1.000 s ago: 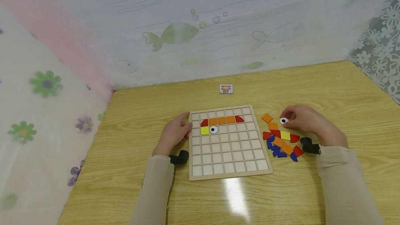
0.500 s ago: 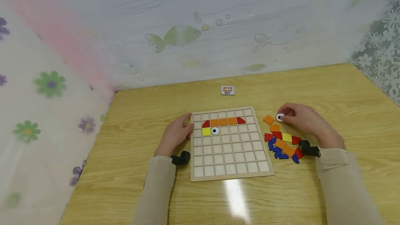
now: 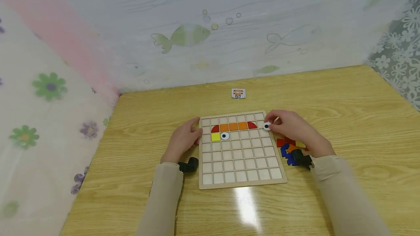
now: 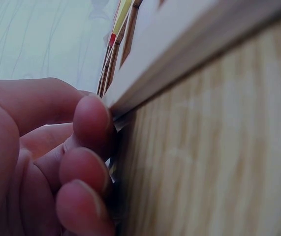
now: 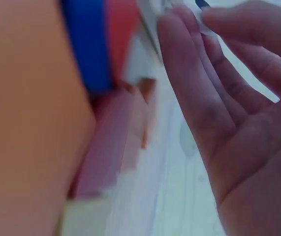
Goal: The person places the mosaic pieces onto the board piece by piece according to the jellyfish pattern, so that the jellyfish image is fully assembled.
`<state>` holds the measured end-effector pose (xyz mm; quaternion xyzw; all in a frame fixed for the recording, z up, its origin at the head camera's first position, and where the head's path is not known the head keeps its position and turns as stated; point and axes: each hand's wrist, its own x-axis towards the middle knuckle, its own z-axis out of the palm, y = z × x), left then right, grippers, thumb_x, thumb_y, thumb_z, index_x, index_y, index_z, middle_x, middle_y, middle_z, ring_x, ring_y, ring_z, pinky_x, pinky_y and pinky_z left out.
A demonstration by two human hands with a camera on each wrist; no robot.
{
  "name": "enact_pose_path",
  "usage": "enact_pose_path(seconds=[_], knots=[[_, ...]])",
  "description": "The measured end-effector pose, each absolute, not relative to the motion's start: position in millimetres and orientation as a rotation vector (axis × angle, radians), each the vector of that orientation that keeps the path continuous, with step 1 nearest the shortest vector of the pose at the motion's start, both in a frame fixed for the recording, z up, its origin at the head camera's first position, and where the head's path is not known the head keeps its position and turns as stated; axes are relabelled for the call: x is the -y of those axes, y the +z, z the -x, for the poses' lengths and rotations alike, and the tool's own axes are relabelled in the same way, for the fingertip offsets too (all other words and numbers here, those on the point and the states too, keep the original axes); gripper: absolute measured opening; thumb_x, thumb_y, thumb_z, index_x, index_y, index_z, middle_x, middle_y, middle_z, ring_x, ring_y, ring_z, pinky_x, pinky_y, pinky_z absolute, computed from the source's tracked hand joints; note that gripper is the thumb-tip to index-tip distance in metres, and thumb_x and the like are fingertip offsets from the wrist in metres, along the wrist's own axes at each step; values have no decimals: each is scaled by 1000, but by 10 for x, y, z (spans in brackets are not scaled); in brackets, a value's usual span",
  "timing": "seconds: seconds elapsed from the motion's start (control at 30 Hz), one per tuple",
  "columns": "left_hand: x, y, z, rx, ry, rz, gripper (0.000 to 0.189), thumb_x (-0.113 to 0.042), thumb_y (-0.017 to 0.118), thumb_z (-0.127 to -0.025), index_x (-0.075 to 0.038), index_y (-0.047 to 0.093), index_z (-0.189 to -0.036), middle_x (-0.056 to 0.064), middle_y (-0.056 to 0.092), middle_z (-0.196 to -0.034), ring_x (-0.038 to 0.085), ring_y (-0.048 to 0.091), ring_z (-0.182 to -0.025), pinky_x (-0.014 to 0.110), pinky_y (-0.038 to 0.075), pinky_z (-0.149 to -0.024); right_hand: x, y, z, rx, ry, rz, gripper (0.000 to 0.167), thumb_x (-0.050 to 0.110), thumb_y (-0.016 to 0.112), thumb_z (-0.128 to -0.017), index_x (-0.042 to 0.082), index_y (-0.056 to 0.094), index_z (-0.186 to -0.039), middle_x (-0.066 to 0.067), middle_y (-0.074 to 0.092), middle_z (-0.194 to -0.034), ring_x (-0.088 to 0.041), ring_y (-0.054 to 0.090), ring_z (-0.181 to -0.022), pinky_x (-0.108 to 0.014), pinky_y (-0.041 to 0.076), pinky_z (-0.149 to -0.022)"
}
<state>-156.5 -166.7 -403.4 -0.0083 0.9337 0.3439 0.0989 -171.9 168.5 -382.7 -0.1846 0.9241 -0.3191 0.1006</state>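
Note:
My right hand [image 3: 290, 125] pinches a round white eye piece [image 3: 267, 126] with a black centre, held over the upper right edge of the wooden grid board [image 3: 242, 186]. My left hand [image 3: 183, 137] rests at the board's left edge; in the left wrist view its fingertips [image 4: 93, 123] press close to the rim. One row on the board holds orange squares [image 3: 233, 126] between two red curved pieces [image 3: 251, 125]. Below them lie a yellow square [image 3: 215, 137] and a second eye piece [image 3: 224, 136].
A pile of loose blue pieces [image 3: 284, 150], with red, orange and yellow ones, lies right of the board, partly hidden under my right wrist. A small printed pattern card [image 3: 238, 93] lies behind the board. Fish-printed curtain [image 3: 190, 57] borders the table's back.
My right hand has carried the eye piece left, from beside the loose pieces to the board's upper right edge. My left hand stays at the board's left side.

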Motion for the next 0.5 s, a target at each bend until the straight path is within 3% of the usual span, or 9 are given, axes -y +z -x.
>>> enact_pose_path(seconds=[0.5], knots=[[1667, -4031, 1557, -2759, 1010, 34, 51, -30, 50, -89, -28, 33, -138, -1, 59, -59, 17, 47, -43, 30, 42, -46, -1379, -3795, 1752, -2634, -918, 677, 12, 18, 59, -86, 19, 65, -96, 4, 61, -89, -14, 53, -76, -31, 43, -70]])
